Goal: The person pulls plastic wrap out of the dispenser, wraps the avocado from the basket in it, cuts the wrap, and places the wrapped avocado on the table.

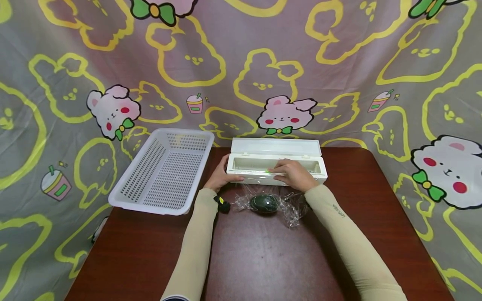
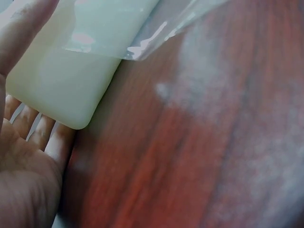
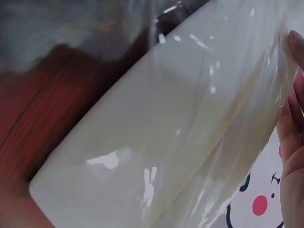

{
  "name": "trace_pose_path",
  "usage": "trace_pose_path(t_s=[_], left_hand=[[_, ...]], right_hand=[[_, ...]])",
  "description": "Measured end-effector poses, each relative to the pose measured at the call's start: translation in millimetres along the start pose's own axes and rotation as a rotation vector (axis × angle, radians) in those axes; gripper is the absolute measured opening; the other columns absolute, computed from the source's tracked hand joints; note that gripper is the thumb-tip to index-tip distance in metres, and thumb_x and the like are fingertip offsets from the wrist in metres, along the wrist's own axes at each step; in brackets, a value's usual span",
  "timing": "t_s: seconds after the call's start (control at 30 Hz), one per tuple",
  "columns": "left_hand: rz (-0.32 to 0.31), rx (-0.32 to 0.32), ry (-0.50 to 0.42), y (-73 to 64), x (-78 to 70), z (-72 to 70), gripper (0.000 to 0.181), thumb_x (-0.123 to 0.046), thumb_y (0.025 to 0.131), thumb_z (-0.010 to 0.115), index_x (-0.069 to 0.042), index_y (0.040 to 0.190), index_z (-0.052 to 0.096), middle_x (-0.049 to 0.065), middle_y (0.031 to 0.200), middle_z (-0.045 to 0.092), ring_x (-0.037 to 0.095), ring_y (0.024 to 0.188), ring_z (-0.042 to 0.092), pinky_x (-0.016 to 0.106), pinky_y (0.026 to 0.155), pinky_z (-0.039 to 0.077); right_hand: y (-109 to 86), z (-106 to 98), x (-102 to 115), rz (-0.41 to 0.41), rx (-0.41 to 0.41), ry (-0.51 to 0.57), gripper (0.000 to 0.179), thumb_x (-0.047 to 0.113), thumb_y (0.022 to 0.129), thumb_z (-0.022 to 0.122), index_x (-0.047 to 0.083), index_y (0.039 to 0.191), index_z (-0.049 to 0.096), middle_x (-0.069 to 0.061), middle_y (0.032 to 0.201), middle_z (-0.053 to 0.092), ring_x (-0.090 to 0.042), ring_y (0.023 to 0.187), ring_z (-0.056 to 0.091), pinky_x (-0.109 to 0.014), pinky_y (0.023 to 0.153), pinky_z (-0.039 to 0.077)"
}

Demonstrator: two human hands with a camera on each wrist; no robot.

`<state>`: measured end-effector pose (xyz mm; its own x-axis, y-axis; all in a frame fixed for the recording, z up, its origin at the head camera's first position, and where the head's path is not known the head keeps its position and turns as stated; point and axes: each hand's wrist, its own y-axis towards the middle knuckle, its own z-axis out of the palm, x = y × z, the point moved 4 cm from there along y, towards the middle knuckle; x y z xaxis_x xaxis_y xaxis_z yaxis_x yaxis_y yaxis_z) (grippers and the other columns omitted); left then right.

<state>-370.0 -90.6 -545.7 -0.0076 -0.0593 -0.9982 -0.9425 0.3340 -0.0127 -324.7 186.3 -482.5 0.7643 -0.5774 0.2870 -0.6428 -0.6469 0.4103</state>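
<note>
A white cling film dispenser stands on the table with its lid raised. My left hand holds its left end, thumb in front and fingers on the far side; the left wrist view shows the rounded corner by the palm. At the front rim, my right hand pinches a small green slide cutter, mostly covered by the fingers. Clear cling film hangs down the dispenser's front and lies crumpled about a dark green, oval object, perhaps an avocado. The film also spreads over the dispenser in the right wrist view.
A white perforated plastic basket is on the left of the brown wooden table. Behind the table hangs a patterned cloth, which also runs along both sides. A black wrist device sits at my left cuff.
</note>
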Motion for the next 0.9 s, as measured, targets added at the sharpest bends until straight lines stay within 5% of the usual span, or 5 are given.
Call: trace_pose_path(t_s=[0.3,0.9], left_hand=[[0.004,-0.012,0.019,10.7,20.6,-3.6,0.107,0.005,0.076,0.088,-0.026,0.161,0.030,0.015,0.146,0.054,0.024,0.111,0.062,0.031,0.094,0.056],[0.015,-0.020,0.014,13.0,24.3,-3.9,0.109,0.007,0.074,0.088,-0.026,0.160,0.031,0.015,0.145,0.054,0.025,0.113,0.060,0.029,0.092,0.055]], right_hand=[[-8.1,-7,-4,0.000,-0.006,-0.011,0.035,0.004,0.084,0.084,0.007,0.119,0.079,-0.005,0.093,0.073,-0.017,0.079,0.066,-0.037,0.073,0.057],[-12.0,-7,-6,0.019,-0.009,-0.002,0.038,0.004,0.084,0.084,0.009,0.122,0.077,-0.006,0.096,0.075,-0.018,0.083,0.068,-0.038,0.076,0.058]])
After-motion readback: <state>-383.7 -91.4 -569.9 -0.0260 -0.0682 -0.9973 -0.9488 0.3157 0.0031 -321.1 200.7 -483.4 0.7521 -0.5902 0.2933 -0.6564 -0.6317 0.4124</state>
